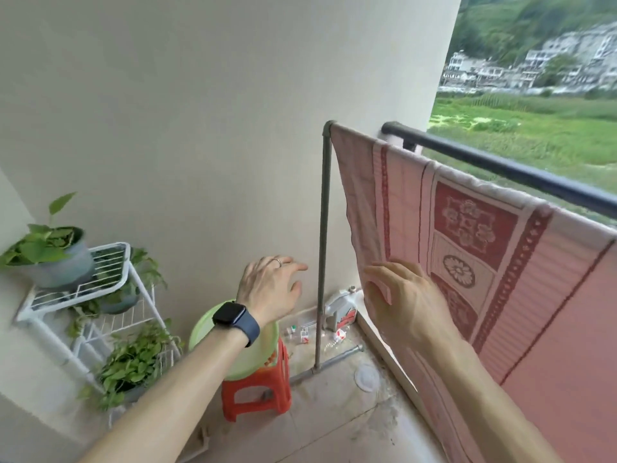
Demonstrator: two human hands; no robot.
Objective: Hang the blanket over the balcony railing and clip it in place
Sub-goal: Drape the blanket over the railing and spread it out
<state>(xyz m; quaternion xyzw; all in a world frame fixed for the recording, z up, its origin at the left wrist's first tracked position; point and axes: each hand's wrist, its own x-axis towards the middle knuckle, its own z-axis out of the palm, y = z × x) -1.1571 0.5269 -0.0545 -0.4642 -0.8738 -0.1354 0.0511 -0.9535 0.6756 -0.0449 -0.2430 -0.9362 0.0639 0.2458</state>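
A pink blanket (521,262) with dark red flower patterns hangs over a grey metal drying rack bar (325,208), just inside the dark balcony railing (500,165). My right hand (404,302) rests flat on the blanket's left part with fingers spread, thumb against the cloth. My left hand (270,289), wearing a ring and a dark watch, hovers open left of the rack's upright post, holding nothing. No clips are visible on the blanket.
A green basin (203,329) sits on a red plastic stool (257,392) below my left wrist. A white wire shelf (110,272) with potted plants stands at the left. Bottles and small clutter (337,312) lie in the corner by the wall.
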